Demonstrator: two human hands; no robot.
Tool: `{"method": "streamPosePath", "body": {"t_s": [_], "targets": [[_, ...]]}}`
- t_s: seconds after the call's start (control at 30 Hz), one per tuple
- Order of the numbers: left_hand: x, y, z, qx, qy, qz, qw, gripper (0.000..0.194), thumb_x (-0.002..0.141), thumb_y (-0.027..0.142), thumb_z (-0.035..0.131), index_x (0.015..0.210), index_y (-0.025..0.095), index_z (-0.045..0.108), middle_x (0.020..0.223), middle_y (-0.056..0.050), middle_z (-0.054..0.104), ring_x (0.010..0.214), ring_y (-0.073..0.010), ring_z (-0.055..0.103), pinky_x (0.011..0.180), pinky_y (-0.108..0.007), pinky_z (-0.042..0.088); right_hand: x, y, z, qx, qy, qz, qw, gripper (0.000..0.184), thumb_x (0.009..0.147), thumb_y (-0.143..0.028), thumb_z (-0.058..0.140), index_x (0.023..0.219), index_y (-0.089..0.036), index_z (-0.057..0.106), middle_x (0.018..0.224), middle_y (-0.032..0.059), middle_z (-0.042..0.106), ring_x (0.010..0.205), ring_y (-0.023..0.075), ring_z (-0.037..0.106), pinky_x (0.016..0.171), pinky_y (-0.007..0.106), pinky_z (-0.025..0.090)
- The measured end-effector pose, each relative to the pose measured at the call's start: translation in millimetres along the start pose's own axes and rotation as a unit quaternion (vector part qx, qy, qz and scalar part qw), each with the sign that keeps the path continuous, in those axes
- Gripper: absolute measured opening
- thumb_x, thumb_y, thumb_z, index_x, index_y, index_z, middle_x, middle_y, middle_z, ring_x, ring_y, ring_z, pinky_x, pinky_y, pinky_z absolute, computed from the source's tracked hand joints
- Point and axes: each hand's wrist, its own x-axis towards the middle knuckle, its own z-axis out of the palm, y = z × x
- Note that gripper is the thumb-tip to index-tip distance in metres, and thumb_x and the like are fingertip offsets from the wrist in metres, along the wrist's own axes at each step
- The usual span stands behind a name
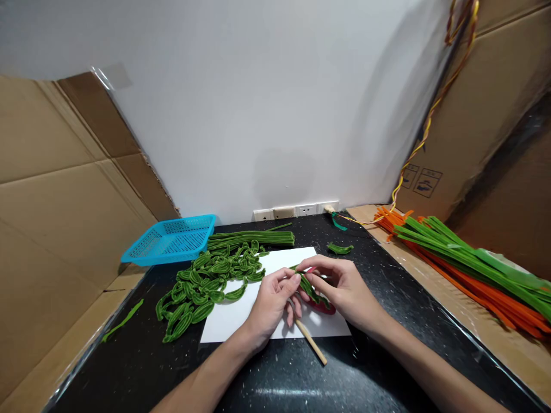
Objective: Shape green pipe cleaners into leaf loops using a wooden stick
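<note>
Strands (310, 291), green and fuzzy, run between my two hands in the head view, above the paper (232, 330) on the dark surface (267, 376). My left hand (272, 298) has thumb and forefinger nearly closed on them, the other fingers curled loosely below. My right hand (344, 285) pinches them near their far end, its thumb and forefinger almost together.

My fingertips cover part of the strands, so I can't make out exactly where that end stops. Their long axis slants from far left to near right, the uncovered end pointing toward my right wrist.

A red thing (326, 308) lies behind them, partly covered by my right hand; I cannot tell its full shape. A stick (312, 343) shows from below my left fingers, its bare end aimed nearer and right; its far end is hidden.

To the left is a heap of green loops (202, 312), too tangled to count, near the blue basket (172, 235). At the right, the orange stems (469, 284) run out of sight at the edge.
</note>
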Motion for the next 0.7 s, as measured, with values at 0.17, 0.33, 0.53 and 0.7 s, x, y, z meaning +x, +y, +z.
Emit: {"method": "streamPosePath", "body": {"t_s": [0.17,0.33,0.53,0.7], "targets": [[0.7,-0.5,-0.1,0.009,-0.001,-0.012,1.0,0.049,0.082,0.06,0.076,0.089,0.014,0.061,0.065,-0.001,0.067,0.04,-0.0089,0.057,0.032,-0.015,0.039,0.0,-0.5,1.0,-0.008,-0.005,0.008,1.0,0.02,0.089,-0.037,0.072,0.097,-0.019,0.078,0.08,0.0042,0.074,0.063,0.0167,0.064,0.058,0.028,0.052],[2.5,-3.1,-1.3,-0.004,-0.002,-0.022,1.0,0.051,0.078,0.061,0.078,0.087,0.015,0.057,0.068,-0.001,0.067,0.039,-0.0091,0.058,0.03,-0.016,0.039,0.2,-3.6,1.7,-0.014,-0.004,0.0,1.0,0.018,0.088,-0.035,0.073,0.093,-0.019,0.078,0.085,0.006,0.076,0.071,0.0194,0.068,0.06,0.028,0.054],[2.0,-3.2,-1.6,-0.009,-0.003,-0.013,1.0,0.049,0.079,0.058,0.078,0.091,0.016,0.056,0.069,0.0,0.068,0.039,-0.0084,0.058,0.03,-0.015,0.04,1.2,-3.2,1.7,-0.026,0.009,-0.015,1.0,0.015,0.086,-0.032,0.072,0.092,-0.02,0.079,0.09,0.0066,0.078,0.08,0.0213,0.072,0.071,0.03,0.057],[1.1,-1.9,-0.7,-0.006,0.0,-0.013,1.0,0.046,0.081,0.056,0.078,0.089,0.016,0.055,0.067,0.0,0.068,0.036,-0.0074,0.055,0.029,-0.014,0.038,2.3,-2.5,1.0,-0.021,0.035,-0.014,0.999,0.017,0.083,-0.033,0.075,0.092,-0.019,0.079,0.093,0.0082,0.078,0.082,0.0225,0.074,0.074,0.032,0.059]]}}
